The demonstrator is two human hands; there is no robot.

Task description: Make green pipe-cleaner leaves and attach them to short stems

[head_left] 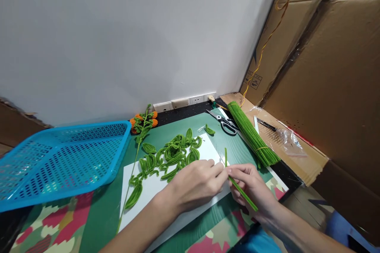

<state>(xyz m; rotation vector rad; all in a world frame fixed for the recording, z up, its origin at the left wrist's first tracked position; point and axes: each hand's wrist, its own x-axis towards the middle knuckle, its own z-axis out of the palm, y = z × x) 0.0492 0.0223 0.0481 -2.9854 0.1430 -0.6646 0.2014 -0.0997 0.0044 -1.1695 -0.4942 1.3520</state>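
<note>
A blue basket (59,162) sits at the far left of the worktop (101,205), partly over its edge. Beside it lies a long stem (135,158) with orange buds, its foot running over a white sheet (154,189). On the sheet lies a heap of bent green leaves (172,154).

The left hand (196,184) rests on the sheet, fingers pinched narrow on a green pipe cleaner (237,185) near its bend. The right hand (252,189) meets it, fingertips closed on the same wire, whose long end slants down to the right and short end stands up between the hands.

Risks, as I judge them: the left wrist lies just beside the leaves, so a sideways sweep could scatter them or nudge the stem. A loose pinch could let the wire spring back. Its cut tip could prick a finger.

Further right, scissors (227,124) lie open-handled near a bundle (252,134) of straight green wires; a reach across could knock either.
</note>
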